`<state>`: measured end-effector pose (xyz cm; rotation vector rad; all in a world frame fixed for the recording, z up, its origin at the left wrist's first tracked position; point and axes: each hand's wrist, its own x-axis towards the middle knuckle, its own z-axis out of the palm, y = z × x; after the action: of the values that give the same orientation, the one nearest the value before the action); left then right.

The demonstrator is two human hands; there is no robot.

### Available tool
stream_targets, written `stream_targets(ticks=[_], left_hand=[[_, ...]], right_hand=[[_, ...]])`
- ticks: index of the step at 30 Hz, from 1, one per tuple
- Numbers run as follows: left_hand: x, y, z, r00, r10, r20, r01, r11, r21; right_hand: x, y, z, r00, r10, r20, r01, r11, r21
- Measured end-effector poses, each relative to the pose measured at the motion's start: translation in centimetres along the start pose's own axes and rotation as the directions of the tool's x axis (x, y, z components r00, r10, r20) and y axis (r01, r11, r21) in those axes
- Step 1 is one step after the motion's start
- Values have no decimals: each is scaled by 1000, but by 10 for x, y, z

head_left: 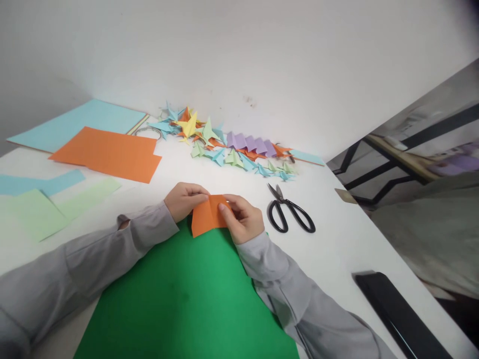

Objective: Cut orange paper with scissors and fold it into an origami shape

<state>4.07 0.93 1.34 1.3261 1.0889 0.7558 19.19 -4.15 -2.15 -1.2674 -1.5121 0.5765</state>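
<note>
A small piece of orange paper (204, 219) with a crease down its middle is held up between my two hands, over the far end of a green sheet (179, 289). My left hand (183, 200) pinches its upper left edge between thumb and fingers. At the right side, my right hand (245, 219) grips it with the thumb on the near face and the fingers behind. Black-handled scissors (281, 202) lie on the white table just right of my right hand, blades partly apart and pointing away.
Folded paper stars and shapes (190, 124) in several colours line the wall, beside a purple pleated row (250, 143). Left lie a large orange sheet (112, 153), a blue stack (82, 122) and green paper pieces (41, 214). A black long object (396, 309) rests near the right edge.
</note>
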Motion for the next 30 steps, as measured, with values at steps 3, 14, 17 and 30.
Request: stream_targets(ticks=[3,14,17,30], left_hand=[[-1,-1,0,999,50,-6,-50,999,12],[1,-6,0,987,159,-2,-158,982,107],[0,-5,1,984,179,-9,-176,976,127],[2,-1,1,995,92,-25,-90,993,75]], right_hand=[[0,-3,-1,999,-29,-13,28,999,-41],[2,-4,-1,997,-71,16,72,993,-92],[2,-3,-1,999,-35,38,38,995,-95],[2,-3,-1,989,-131,68,135,989,-62]])
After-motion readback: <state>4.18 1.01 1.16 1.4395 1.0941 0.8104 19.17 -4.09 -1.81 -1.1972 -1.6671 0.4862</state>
